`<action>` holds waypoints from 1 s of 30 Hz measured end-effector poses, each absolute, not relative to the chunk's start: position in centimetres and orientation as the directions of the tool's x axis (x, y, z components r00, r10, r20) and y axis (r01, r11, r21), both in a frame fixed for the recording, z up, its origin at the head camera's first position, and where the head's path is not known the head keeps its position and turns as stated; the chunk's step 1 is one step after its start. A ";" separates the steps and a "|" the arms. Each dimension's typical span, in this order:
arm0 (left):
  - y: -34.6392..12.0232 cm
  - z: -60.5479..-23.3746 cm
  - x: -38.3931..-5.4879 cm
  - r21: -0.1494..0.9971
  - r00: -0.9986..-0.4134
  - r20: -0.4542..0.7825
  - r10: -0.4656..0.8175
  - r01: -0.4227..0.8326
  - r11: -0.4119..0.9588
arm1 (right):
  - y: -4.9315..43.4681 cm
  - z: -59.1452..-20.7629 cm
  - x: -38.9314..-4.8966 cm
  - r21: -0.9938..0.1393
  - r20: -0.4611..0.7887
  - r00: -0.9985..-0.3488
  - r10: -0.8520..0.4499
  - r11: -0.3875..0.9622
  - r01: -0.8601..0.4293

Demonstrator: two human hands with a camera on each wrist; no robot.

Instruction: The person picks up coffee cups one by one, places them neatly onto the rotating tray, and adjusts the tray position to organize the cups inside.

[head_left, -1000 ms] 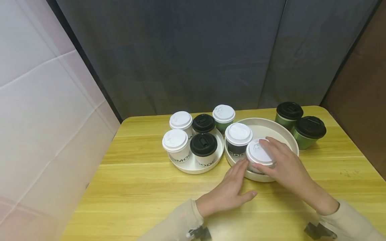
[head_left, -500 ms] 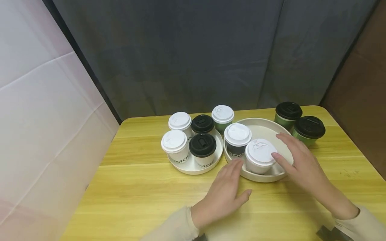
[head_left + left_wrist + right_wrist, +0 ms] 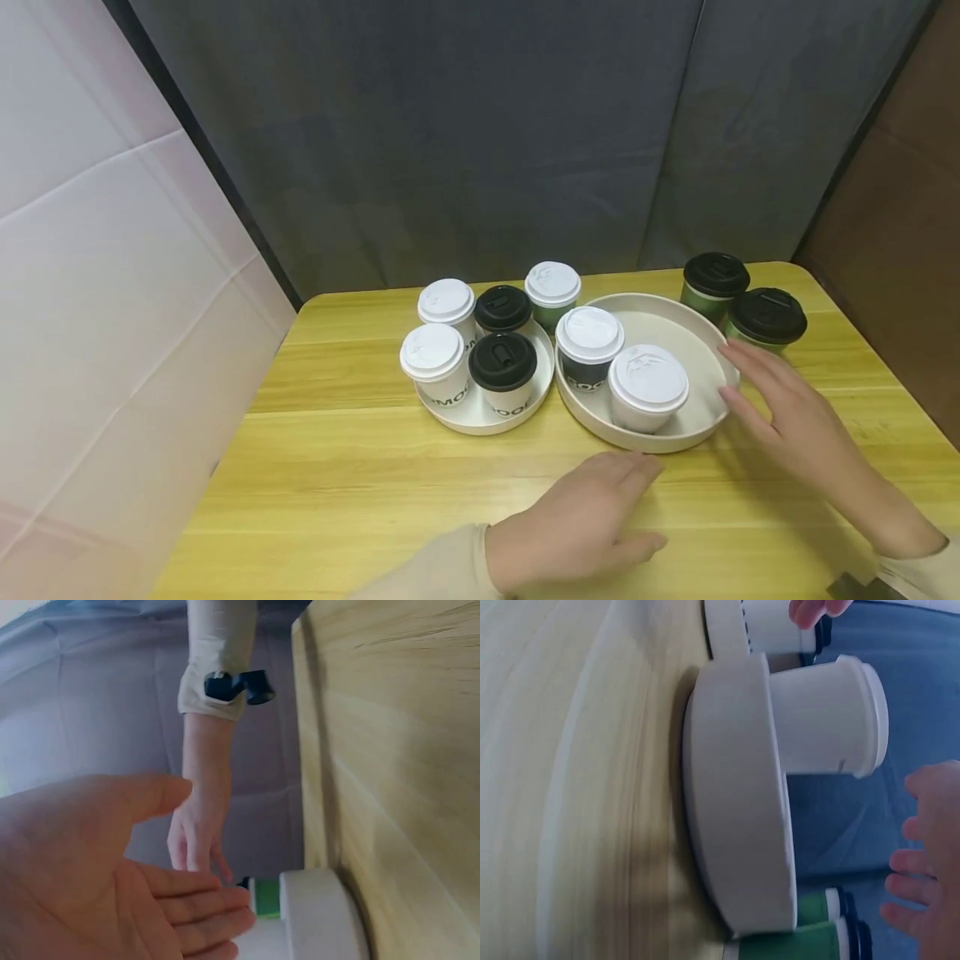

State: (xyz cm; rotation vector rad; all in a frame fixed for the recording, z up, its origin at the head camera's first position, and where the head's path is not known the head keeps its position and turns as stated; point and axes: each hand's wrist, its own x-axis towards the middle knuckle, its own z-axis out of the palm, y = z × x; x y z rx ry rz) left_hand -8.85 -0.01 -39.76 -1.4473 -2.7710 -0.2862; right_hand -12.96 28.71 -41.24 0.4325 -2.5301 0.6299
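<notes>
My right hand (image 3: 806, 425) is open over the right side of the larger round tray (image 3: 701, 433), fingers extended toward a green cup with a black lid (image 3: 767, 317). Low in front of that tray, my left hand (image 3: 577, 521) is open, with thumb apart and nothing in its grasp. A white paper cup with a white lid (image 3: 648, 390) stands upright in the tray's front, beside a dark cup with a white lid (image 3: 589, 350). In the right wrist view, the white cup (image 3: 825, 716) rises above the tray wall, apart from my right hand's fingers.
Left of the tray, a smaller white plate (image 3: 480, 425) bears several white cups with white or black lids. Behind the two trays stands a green cup with a white lid (image 3: 553, 292). Another green, black-lidded cup (image 3: 715, 283) is at the back right, near the dark curtain (image 3: 480, 142).
My right hand has let go of the white cup and moved right, toward the green cups. My left hand has drawn back from the tray's front edge toward me.
</notes>
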 end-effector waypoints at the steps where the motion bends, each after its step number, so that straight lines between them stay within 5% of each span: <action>1: 0.2 -39.9 -8.9 0.152 -0.551 0.075 0.831 0.830 0.537 | 29.0 -41.4 -12.9 -0.346 0.528 -0.829 -0.185 0.844 -0.409; 6: 1.6 -40.9 -9.2 0.106 -0.459 0.057 0.887 0.886 0.451 | 30.0 -42.0 -13.1 -0.318 0.517 -0.826 -0.224 0.846 -0.428; 11: 3.0 -41.5 -9.6 0.047 -0.429 0.054 0.902 0.903 0.427 | 30.9 -42.7 -13.3 -0.274 0.525 -0.810 -0.261 0.849 -0.451; 30: 5.5 -42.4 -11.3 -0.027 -0.500 -0.027 0.866 0.866 0.500 | 32.5 -44.7 -13.9 -0.176 0.502 -0.794 -0.344 0.858 -0.483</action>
